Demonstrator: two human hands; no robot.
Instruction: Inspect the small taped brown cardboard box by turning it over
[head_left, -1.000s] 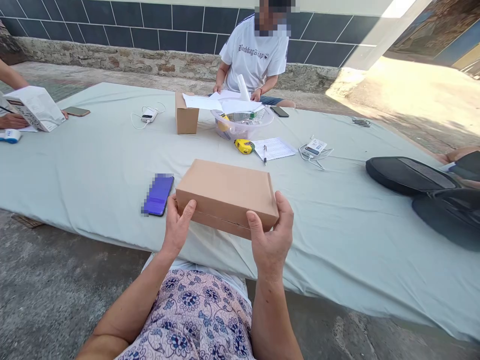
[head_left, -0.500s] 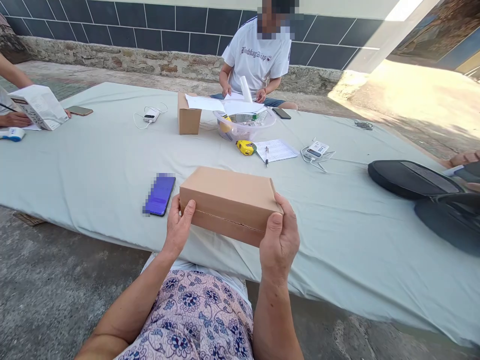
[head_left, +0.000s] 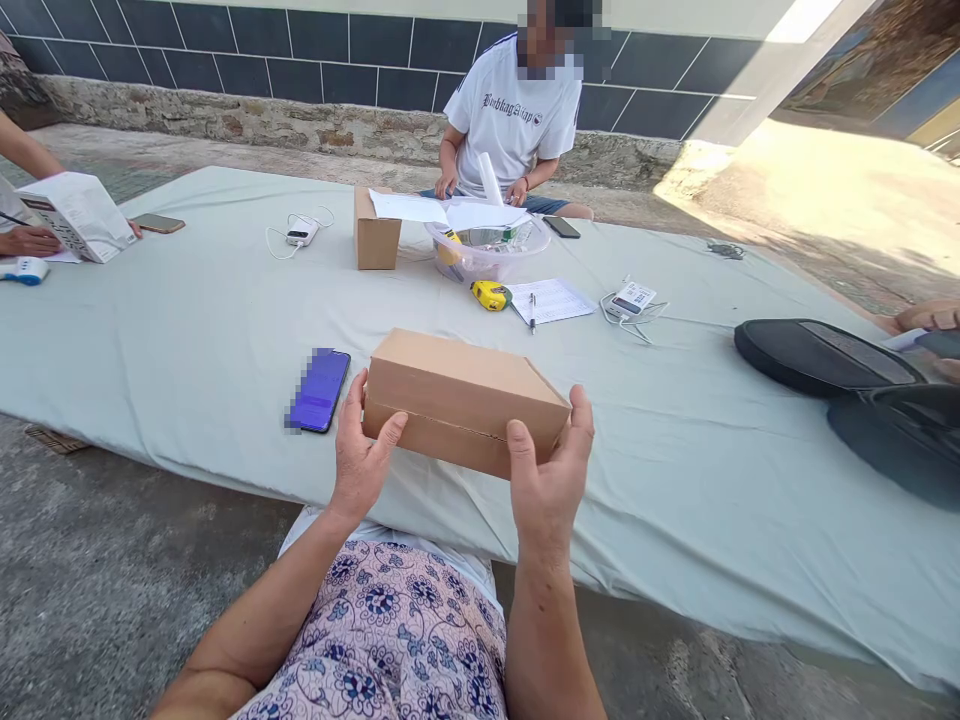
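Observation:
A brown cardboard box (head_left: 457,385) is held between my two hands above the near edge of the table. My left hand (head_left: 362,455) grips its left end, thumb on the front side and fingers behind the end. At the right end my right hand (head_left: 551,475) grips the box, its thumb pressed to the front and its fingers around the corner. A seam runs along the front side, and the box looks closed. Left of it lies a phone (head_left: 322,390) with a blue screen.
Across the cloth-covered table (head_left: 187,330) sits a person in a white T-shirt (head_left: 514,110). Between us are a small cardboard box (head_left: 377,243), a plastic basket (head_left: 487,262), a yellow tape measure (head_left: 491,295), papers and a pen (head_left: 532,313). An open black case (head_left: 825,357) lies right.
The box has tilted in my hands, so more of its front side shows. Both thumbs have shifted along the front, and my right hand has come slightly left.

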